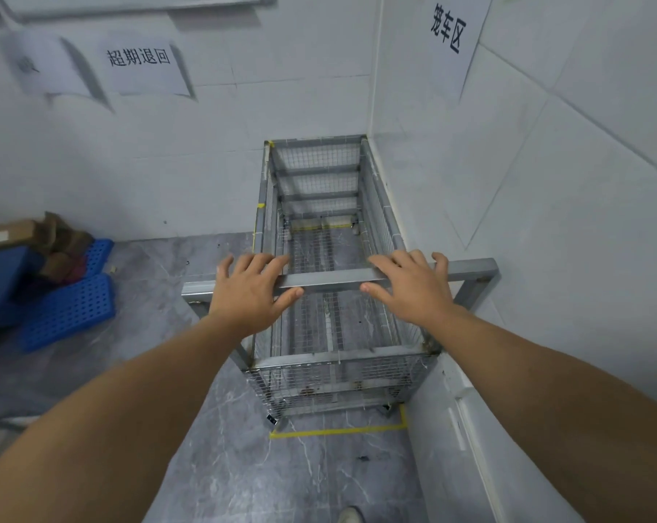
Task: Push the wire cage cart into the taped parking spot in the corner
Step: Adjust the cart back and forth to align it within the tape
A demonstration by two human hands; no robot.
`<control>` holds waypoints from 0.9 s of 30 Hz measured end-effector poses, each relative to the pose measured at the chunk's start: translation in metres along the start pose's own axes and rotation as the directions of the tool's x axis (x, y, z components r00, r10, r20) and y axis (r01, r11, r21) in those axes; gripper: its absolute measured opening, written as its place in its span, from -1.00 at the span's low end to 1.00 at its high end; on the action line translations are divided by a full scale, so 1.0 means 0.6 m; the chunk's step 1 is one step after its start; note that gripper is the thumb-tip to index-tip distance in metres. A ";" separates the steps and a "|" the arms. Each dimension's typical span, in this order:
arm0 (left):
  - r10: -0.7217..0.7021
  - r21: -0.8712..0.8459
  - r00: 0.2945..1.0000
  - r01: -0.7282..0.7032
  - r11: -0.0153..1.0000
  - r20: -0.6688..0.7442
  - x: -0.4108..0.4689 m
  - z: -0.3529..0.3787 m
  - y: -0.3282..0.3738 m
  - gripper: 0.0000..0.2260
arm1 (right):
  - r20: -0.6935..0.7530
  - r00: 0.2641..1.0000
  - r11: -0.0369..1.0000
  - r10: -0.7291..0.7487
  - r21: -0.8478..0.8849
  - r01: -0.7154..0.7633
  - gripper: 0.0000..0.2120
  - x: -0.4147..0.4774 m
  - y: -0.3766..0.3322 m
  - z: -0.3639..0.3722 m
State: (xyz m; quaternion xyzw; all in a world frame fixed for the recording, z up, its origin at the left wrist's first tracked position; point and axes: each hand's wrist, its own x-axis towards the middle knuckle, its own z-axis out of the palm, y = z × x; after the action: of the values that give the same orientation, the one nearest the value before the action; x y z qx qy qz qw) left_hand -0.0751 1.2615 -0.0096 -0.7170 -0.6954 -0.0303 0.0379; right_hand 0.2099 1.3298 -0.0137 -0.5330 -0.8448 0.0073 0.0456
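Note:
The empty wire cage cart [321, 190] of grey metal stands in the corner, its far end against the back wall and its right side along the right wall. Yellow tape [338, 431] on the floor runs just in front of its near wheels and turns up at the right; more tape shows through the mesh at the far end. The cart's handle bar [330, 281] crosses at the near end. My left hand [244, 292] and my right hand [414, 288] lie flat on this bar, fingers spread over the top, thumbs on the near side.
Blue perforated plastic crates [70, 307] and cardboard boxes [6, 232] are piled on the floor at the left. Paper signs hang on the back wall [138, 58] and right wall [449, 28]. A white ledge [463, 409] runs along the right wall. My shoe [351, 515] shows below.

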 end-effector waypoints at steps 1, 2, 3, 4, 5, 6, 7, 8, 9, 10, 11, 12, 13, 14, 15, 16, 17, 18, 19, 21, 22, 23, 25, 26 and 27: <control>-0.011 -0.009 1.000 0.010 1.000 -0.011 -0.003 0.003 0.003 -0.37 | -0.002 1.000 1.000 -0.008 -0.012 0.008 -0.48 0.000 -0.004 0.001; -0.018 -0.010 1.000 0.017 1.000 -0.019 -0.005 0.007 0.006 -0.38 | -0.007 1.000 1.000 -0.013 -0.020 0.013 -0.49 0.000 -0.004 0.002; -0.023 -0.006 0.999 0.023 1.000 -0.023 -0.005 0.011 0.007 -0.40 | -0.013 1.000 1.000 -0.016 -0.025 0.016 -0.50 -0.001 -0.003 0.004; -0.027 -0.003 0.999 0.027 1.000 -0.029 -0.005 0.013 0.008 -0.41 | -0.019 1.000 0.999 -0.020 -0.028 0.020 -0.51 -0.001 -0.002 0.004; -0.031 -0.002 0.999 0.031 1.000 -0.038 -0.005 0.016 0.008 -0.43 | -0.022 0.999 0.999 -0.023 -0.032 0.022 -0.51 -0.001 -0.001 0.005; -0.032 0.000 0.998 0.032 0.999 -0.054 -0.006 0.019 0.008 -0.44 | -0.026 0.999 0.999 -0.024 -0.035 0.023 -0.52 -0.001 0.000 0.006; -0.031 0.005 0.997 0.032 0.999 -0.071 -0.006 0.022 0.007 -0.46 | -0.034 0.999 0.999 -0.025 -0.037 0.024 -0.52 -0.001 0.000 0.007; -0.029 0.015 0.996 0.031 0.999 -0.085 -0.006 0.024 0.007 -0.46 | -0.046 0.999 0.999 -0.027 -0.040 0.025 -0.52 0.000 -0.001 0.008; -0.025 0.030 0.995 0.028 0.999 -0.092 -0.006 0.025 0.007 -0.47 | -0.057 0.998 0.999 -0.030 -0.042 0.028 -0.53 0.000 -0.001 0.009; -0.017 0.047 0.996 0.022 0.999 -0.093 -0.004 0.025 0.007 -0.46 | -0.062 0.998 0.999 -0.033 -0.044 0.031 -0.53 0.001 -0.001 0.009; -0.004 0.065 0.996 0.010 0.998 -0.087 -0.003 0.026 0.005 -0.45 | -0.061 0.998 0.999 -0.035 -0.042 0.032 -0.53 0.002 0.000 0.009; 0.012 0.081 0.997 -0.006 0.997 -0.077 0.000 0.024 0.003 -0.43 | -0.059 0.998 0.998 -0.038 -0.043 0.035 -0.52 0.003 0.001 0.010; 0.025 0.092 0.998 -0.020 0.996 -0.060 0.002 0.021 0.001 -0.41 | -0.051 0.998 0.998 -0.041 -0.046 0.039 -0.51 0.004 0.002 0.009; 0.033 0.096 0.998 -0.028 0.995 -0.044 0.004 0.019 -0.002 -0.40 | -0.042 0.998 0.998 -0.046 -0.050 0.044 -0.49 0.005 0.002 0.008; 0.031 0.098 0.999 -0.028 0.995 -0.025 0.006 0.016 -0.003 -0.39 | -0.032 0.998 0.998 -0.047 -0.051 0.046 -0.48 0.005 0.002 0.006; 0.024 0.101 1.000 -0.023 0.995 -0.006 0.006 0.015 -0.004 -0.38 | -0.026 0.999 0.998 -0.047 -0.051 0.046 -0.47 0.005 0.002 0.006; 0.014 0.102 1.000 -0.016 0.995 0.018 0.005 0.013 -0.002 -0.38 | -0.017 0.999 0.998 -0.042 -0.052 0.041 -0.46 0.003 0.002 0.004; 0.006 0.102 0.999 -0.009 0.995 0.034 0.005 0.010 0.001 -0.39 | -0.011 0.999 0.998 -0.039 -0.053 0.038 -0.46 0.003 0.001 0.003; -0.003 0.096 0.999 -0.002 0.995 0.053 0.004 0.007 0.003 -0.40 | 0.005 0.999 0.998 -0.032 -0.050 0.032 -0.47 0.003 -0.001 0.001; -0.019 0.078 0.995 0.011 0.997 0.095 0.003 0.001 0.006 -0.41 | 0.044 0.999 0.999 -0.013 -0.033 0.014 -0.50 0.004 -0.004 -0.002; -0.022 0.065 0.993 0.015 0.998 0.117 0.004 -0.002 0.005 -0.42 | 0.060 0.998 1.000 -0.007 -0.024 0.008 -0.51 0.004 -0.006 -0.006; -0.030 0.046 0.989 0.023 0.999 0.146 0.004 -0.005 0.005 -0.43 | 0.083 0.997 1.000 0.001 -0.014 0.001 -0.52 0.004 -0.008 -0.010; -0.028 0.012 0.979 0.027 1.000 0.200 0.004 -0.012 0.005 -0.45 | 0.114 0.994 1.000 0.000 -0.004 0.000 -0.52 0.002 -0.014 -0.018; -0.025 0.000 0.977 0.025 1.000 0.212 0.004 -0.014 0.005 -0.47 | 0.111 0.994 1.000 -0.004 -0.004 0.004 -0.52 -0.001 -0.018 -0.022; -0.029 -0.013 0.975 0.032 0.999 0.222 0.003 -0.019 0.006 -0.49 | 0.107 0.994 1.000 -0.002 0.000 0.002 -0.52 -0.003 -0.022 -0.026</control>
State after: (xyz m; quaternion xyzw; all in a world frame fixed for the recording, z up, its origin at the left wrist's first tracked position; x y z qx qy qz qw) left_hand -0.0711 1.2621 0.0020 -0.7054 -0.7060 0.0436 -0.0461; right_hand 0.2004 1.3218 0.0022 -0.5312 -0.8465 0.0359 0.0005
